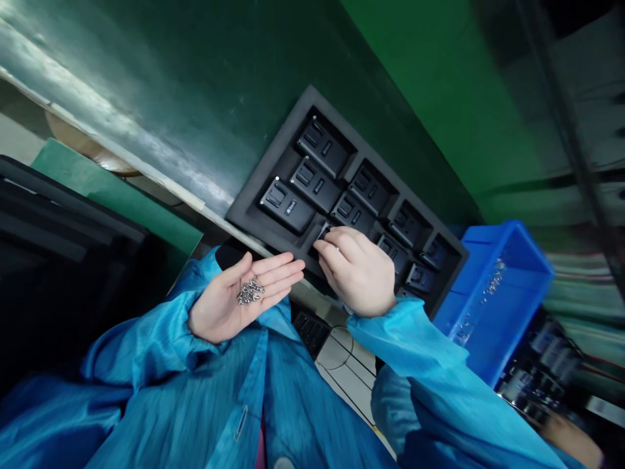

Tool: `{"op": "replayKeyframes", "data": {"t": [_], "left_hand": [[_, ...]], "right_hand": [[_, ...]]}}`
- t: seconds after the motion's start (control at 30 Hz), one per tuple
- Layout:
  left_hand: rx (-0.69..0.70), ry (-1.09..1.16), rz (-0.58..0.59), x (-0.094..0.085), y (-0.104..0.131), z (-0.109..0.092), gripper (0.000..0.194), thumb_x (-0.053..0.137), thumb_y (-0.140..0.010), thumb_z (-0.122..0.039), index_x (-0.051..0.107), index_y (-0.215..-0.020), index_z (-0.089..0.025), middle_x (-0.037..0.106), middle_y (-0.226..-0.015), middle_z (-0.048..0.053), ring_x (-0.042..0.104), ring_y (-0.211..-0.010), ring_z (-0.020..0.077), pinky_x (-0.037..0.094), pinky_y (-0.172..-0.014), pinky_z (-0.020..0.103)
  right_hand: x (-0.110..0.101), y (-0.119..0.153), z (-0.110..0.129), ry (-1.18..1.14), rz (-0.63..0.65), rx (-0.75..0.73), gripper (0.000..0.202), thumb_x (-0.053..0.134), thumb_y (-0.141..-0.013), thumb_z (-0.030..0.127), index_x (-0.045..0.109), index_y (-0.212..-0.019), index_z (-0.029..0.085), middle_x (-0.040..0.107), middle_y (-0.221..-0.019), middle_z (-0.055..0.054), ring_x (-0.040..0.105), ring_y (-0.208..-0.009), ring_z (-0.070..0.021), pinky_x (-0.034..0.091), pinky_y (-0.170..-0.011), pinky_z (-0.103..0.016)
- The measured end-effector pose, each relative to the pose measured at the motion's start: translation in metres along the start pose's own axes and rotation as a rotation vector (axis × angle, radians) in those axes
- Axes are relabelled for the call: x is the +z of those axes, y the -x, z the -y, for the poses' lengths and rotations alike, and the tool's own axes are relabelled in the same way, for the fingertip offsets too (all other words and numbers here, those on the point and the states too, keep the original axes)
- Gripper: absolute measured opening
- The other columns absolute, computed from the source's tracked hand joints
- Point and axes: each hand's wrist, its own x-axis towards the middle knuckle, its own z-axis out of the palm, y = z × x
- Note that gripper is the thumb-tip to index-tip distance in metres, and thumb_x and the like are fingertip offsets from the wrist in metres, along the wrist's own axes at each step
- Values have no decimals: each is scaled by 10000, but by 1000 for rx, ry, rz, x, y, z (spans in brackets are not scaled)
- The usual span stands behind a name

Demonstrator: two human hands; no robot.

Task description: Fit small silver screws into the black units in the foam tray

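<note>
My left hand (pixel 229 303) is turned palm up with its fingers stretched out flat. A small pile of metal screws (pixel 250 291) rests on the palm near the finger bases. My right hand (pixel 359 270) is bent over the near edge of a black tray (pixel 249 221), fingers pinched together at one of its compartments. Whatever lies between those fingertips is hidden. Inside the tray sit several black cases with clip-like parts on top, among them a case (pixel 286 205) marked "Riton" and another case (pixel 317 185) behind it. The case under my right hand is mostly covered.
The tray lies on a green tabletop (pixel 195 85). To its right is a blue bin (pixel 517 286) with small metal parts inside. Dark stacked trays (pixel 63 260) stand at the left. Another person's hand (pixel 571 440) appears at the lower right, beside more black items.
</note>
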Motion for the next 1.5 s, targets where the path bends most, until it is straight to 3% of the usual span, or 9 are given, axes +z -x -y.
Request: {"op": "replayKeyframes", "data": {"t": [0.17,0.37,0.57,0.73,0.83,1.03,1.17,1.33,1.5], "left_hand": [[21,15,8,5,1,1,542,346,-1023,-459,597,-1337,-95,554,-1444,128,484,-1381,220,257,-1197,347],[50,23,42,18,-6,4,559,308,-1032,-446,570,-1360,-76,546,-1449,135,490,-1376,227,252,-1203,367],[56,-10,47,28,-16,8,569,299,-1032,-448,541,-1390,-78,540,-1462,134,460,-1400,224,264,-1199,361],[56,-9,-32,39,-24,16,576,212,-1051,-376,705,-1135,-89,737,-1057,108,670,-1026,150,455,-990,271],[31,-12,-29,45,-28,20,611,182,-1055,-337,738,-952,-107,710,-829,73,666,-828,132,479,-930,273],[6,44,-56,47,-34,25,619,191,-1054,-312,699,-754,-120,652,-733,52,632,-703,112,488,-825,261],[2,53,-59,48,-35,25,608,196,-1054,-338,728,-865,-111,670,-756,60,632,-722,116,489,-840,263],[19,-24,-21,49,-37,25,589,181,-1047,-363,692,-1182,-101,727,-1026,119,672,-971,183,481,-926,306],[47,-74,26,50,-38,27,593,175,-1045,-374,664,-1248,-107,712,-1139,135,636,-1147,219,448,-1019,335]], "right_hand": [[6,13,-7,-18,-10,-66,257,540,-919,109,670,-1136,149,688,-1080,-102,587,-1148,-225,513,-945,-323],[5,17,-6,-200,59,93,310,498,-932,144,655,-1197,185,679,-1121,-130,616,-1124,-254,548,-876,-397],[-33,2,16,-363,-167,307,221,608,-889,155,629,-1091,242,653,-1030,-79,636,-957,-213,542,-819,-376],[-58,-18,34,-460,-28,156,58,611,-923,189,656,-958,198,709,-936,-48,632,-886,-184,478,-756,-342],[-58,-21,36,-444,58,111,113,560,-958,188,671,-949,171,722,-940,-55,621,-870,-181,447,-740,-343],[-53,-14,33,-415,108,70,127,557,-952,153,679,-986,141,709,-928,-74,604,-903,-194,427,-801,-355],[-51,-11,32,-475,73,98,89,571,-944,145,656,-971,141,712,-955,-75,619,-922,-197,449,-814,-353],[-48,-7,31,-545,33,204,47,584,-930,157,613,-894,165,692,-934,-73,617,-894,-201,459,-767,-352],[-49,-6,29,-548,11,253,33,601,-913,163,597,-887,183,676,-899,-50,597,-851,-195,444,-740,-355]]}}
